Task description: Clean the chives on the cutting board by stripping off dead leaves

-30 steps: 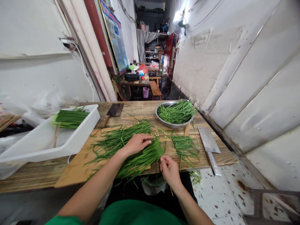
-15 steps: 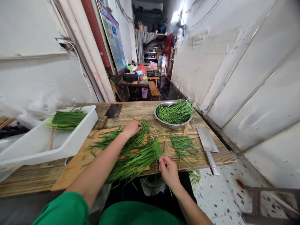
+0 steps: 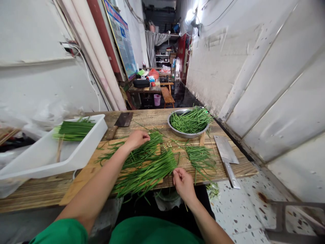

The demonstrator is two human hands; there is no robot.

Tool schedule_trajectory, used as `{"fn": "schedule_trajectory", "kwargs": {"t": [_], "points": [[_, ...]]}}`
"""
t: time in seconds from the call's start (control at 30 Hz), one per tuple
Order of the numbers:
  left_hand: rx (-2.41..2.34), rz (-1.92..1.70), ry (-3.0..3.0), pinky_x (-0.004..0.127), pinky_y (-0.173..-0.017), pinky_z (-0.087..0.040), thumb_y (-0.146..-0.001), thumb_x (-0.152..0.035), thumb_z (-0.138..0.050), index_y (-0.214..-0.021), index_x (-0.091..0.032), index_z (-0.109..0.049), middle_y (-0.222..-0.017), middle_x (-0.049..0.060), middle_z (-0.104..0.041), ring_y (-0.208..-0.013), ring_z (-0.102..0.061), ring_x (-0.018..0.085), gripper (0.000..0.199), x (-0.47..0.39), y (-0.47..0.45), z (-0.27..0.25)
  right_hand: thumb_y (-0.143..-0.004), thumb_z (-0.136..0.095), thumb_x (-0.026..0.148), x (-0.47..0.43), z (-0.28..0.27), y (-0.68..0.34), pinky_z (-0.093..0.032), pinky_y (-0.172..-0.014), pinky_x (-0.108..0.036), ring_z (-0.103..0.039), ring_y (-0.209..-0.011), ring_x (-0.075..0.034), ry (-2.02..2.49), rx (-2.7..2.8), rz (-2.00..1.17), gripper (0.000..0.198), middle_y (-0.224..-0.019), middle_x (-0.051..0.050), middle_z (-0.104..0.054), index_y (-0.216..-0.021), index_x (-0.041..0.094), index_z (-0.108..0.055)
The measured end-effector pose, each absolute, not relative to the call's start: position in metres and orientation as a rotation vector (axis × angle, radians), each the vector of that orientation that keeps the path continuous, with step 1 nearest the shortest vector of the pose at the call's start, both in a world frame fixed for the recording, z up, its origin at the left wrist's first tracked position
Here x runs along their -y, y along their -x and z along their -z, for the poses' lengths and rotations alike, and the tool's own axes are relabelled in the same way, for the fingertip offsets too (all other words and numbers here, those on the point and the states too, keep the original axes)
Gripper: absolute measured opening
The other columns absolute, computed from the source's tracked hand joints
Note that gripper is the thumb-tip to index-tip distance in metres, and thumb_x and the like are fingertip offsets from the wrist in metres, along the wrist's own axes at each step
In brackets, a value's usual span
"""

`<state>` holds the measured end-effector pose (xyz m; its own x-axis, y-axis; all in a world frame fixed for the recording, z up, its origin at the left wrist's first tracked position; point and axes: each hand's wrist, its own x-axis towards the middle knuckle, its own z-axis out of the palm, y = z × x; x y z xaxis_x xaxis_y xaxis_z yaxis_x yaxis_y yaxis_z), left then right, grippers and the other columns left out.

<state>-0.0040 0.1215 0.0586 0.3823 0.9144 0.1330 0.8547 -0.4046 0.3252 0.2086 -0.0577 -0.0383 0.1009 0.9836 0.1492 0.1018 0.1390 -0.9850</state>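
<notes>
Garlic chives lie in two loose bunches on a wooden cutting board. My left hand (image 3: 137, 139) is over the far bunch (image 3: 152, 144), fingertips pinched together; whatever they hold is too small to make out. Close to the cut ends of the near bunch (image 3: 149, 173) is my right hand (image 3: 183, 183), its fingers curled closed. A thin yellowish strand (image 3: 186, 207) shows below that hand, but I cannot tell whether the fingers hold it. The cutting board (image 3: 83, 181) sticks out from under the chives on the left.
A steel bowl (image 3: 186, 135) heaped with chives stands at the back right. Farther right lie a small chive pile (image 3: 200, 157) and a cleaver (image 3: 225, 152). A darker cleaver (image 3: 124, 119) rests behind the board. On the left, a white tray (image 3: 86, 156) holds more chives.
My left hand has drawn back slightly to the left over the far bunch. My right hand stays near the cut ends. The whole view has shifted a little.
</notes>
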Motion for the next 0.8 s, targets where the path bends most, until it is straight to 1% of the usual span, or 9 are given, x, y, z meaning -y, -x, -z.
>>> {"fn": "schedule_trajectory", "kwargs": {"t": [0.17,0.33,0.53,0.6,0.73,0.8], "points": [[-1.683,-0.332,-2.493,0.025,-0.059,-0.036,-0.069,-0.031,-0.056,-0.070,-0.020,-0.068,-0.069,0.005,-0.066,-0.065,-0.057,0.018,0.015,-0.119,-0.010,-0.045,-0.084,-0.043,0.038,0.058,0.038,-0.209,-0.030,-0.038,-0.019,-0.039,-0.037,-0.009,1.213,1.252,-0.978,0.026,-0.043,0.006,-0.042,-0.069,0.018,-0.050],[-1.705,-0.333,-2.440,0.023,-0.055,-0.034,-0.066,-0.026,-0.059,-0.069,-0.020,-0.065,-0.068,0.002,-0.064,-0.064,-0.055,0.016,0.009,-0.122,-0.015,-0.044,-0.083,-0.043,0.039,0.058,0.039,-0.209,-0.030,-0.037,-0.020,-0.040,-0.037,-0.009,1.210,1.246,-0.972,0.027,-0.043,0.006,-0.043,-0.069,0.018,-0.051],[-1.702,-0.357,-2.387,0.023,-0.053,-0.032,-0.066,-0.032,-0.060,-0.085,-0.022,-0.067,-0.071,0.002,-0.065,-0.064,-0.055,0.016,0.022,-0.123,-0.017,-0.046,-0.084,-0.042,0.041,0.057,0.039,-0.208,-0.030,-0.039,-0.020,-0.040,-0.038,-0.010,1.217,1.249,-0.994,0.028,-0.044,0.006,-0.042,-0.069,0.019,-0.050],[-1.661,-0.362,-2.412,0.023,-0.055,-0.033,-0.068,-0.031,-0.058,-0.084,-0.022,-0.068,-0.073,0.002,-0.065,-0.065,-0.056,0.016,0.021,-0.124,-0.019,-0.044,-0.084,-0.042,0.041,0.057,0.040,-0.208,-0.029,-0.038,-0.020,-0.038,-0.037,-0.010,1.217,1.246,-1.011,0.028,-0.044,0.006,-0.042,-0.069,0.019,-0.049],[-1.599,-0.402,-2.422,0.023,-0.058,-0.034,-0.070,-0.027,-0.054,-0.075,-0.020,-0.069,-0.073,0.003,-0.066,-0.067,-0.057,0.017,0.017,-0.125,-0.022,-0.044,-0.084,-0.042,0.040,0.057,0.040,-0.209,-0.028,-0.038,-0.020,-0.038,-0.037,-0.009,1.213,1.249,-1.002,0.028,-0.044,0.006,-0.042,-0.068,0.019,-0.049],[-1.578,-0.419,-2.433,0.024,-0.057,-0.034,-0.072,-0.028,-0.052,-0.076,-0.020,-0.068,-0.073,0.003,-0.066,-0.067,-0.057,0.017,0.019,-0.124,-0.022,-0.045,-0.084,-0.042,0.040,0.057,0.040,-0.209,-0.028,-0.038,-0.020,-0.038,-0.037,-0.009,1.212,1.256,-1.002,0.027,-0.044,0.006,-0.041,-0.069,0.018,-0.049]]}}
